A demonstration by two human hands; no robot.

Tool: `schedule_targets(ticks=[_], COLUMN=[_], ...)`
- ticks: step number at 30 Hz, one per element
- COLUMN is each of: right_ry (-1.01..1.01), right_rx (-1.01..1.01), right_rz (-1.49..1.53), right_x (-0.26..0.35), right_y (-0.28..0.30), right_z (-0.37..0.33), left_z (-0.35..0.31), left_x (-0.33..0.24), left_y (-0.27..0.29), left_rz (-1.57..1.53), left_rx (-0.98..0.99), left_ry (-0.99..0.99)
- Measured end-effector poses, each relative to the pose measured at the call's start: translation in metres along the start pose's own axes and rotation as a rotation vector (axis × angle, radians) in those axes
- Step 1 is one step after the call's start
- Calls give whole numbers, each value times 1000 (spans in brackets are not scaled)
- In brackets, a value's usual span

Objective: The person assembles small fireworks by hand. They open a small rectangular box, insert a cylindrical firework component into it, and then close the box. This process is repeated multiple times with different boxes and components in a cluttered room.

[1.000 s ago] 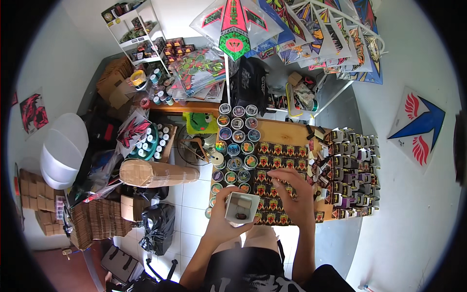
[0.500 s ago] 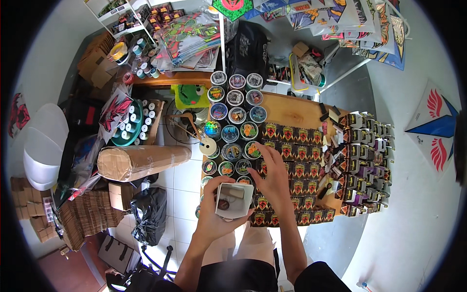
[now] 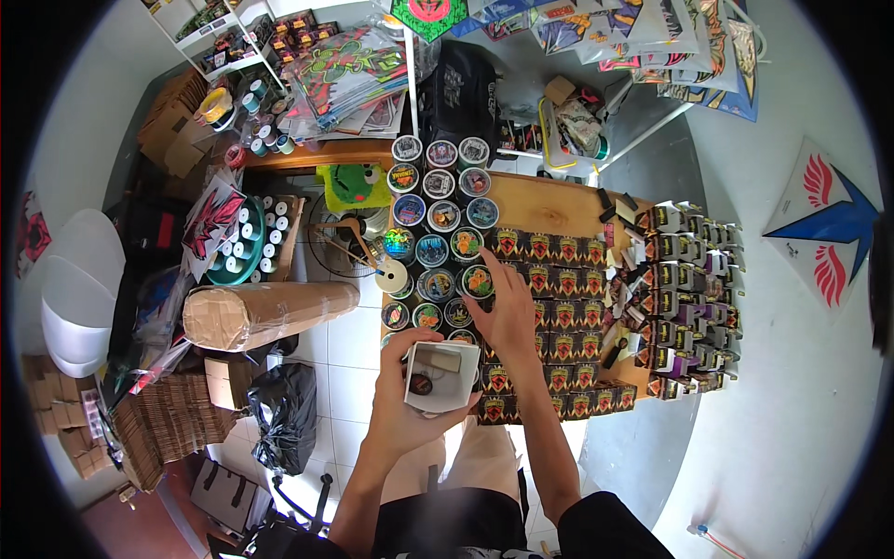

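Note:
My left hand (image 3: 396,410) is wrapped round an open white box (image 3: 453,391), holding it mouth-up over the near edge of the table. Inside lie a small dark round piece (image 3: 421,383) and a flat tan piece (image 3: 439,360). Ahead and to the right, my right hand (image 3: 510,321) has thumb and fingers closed round the rim of a round spool (image 3: 477,281) with an orange and green label. Beside it stand rows of similar labelled spools (image 3: 432,250), some partly hidden by my hands.
Black folded boxes with red emblems (image 3: 565,312) lie in rows on the wooden table (image 3: 549,207). Opened cartons (image 3: 684,298) line its right side. A long taped parcel (image 3: 270,315), a teal basin (image 3: 233,272) of white spools and a black bag (image 3: 284,419) are at left.
My right hand has closed round the spool, which has shifted slightly out of its row. The left hand still holds the box. The whole view has shifted a little.

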State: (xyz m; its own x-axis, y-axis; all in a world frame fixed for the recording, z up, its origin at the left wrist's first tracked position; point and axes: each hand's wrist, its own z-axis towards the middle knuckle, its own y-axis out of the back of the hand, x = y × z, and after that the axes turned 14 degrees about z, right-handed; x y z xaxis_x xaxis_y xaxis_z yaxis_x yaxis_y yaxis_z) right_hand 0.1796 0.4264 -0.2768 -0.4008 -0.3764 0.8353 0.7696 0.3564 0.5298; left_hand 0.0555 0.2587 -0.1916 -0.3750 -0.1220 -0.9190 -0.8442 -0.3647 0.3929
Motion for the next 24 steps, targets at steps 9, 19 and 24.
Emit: schedule_targets(ticks=[9, 19, 24], right_ry=[68, 189, 157], right_rx=[-103, -253, -277], right_rz=[13, 120, 110], right_x=[119, 312, 347], right_y=[83, 179, 167], right_z=[-17, -81, -106], left_z=[-14, -54, -69], left_x=[-52, -138, -147], left_y=[39, 67, 57], left_rz=[54, 162, 114], left_rx=[-125, -220, -313], left_ry=[-122, -127, -154])
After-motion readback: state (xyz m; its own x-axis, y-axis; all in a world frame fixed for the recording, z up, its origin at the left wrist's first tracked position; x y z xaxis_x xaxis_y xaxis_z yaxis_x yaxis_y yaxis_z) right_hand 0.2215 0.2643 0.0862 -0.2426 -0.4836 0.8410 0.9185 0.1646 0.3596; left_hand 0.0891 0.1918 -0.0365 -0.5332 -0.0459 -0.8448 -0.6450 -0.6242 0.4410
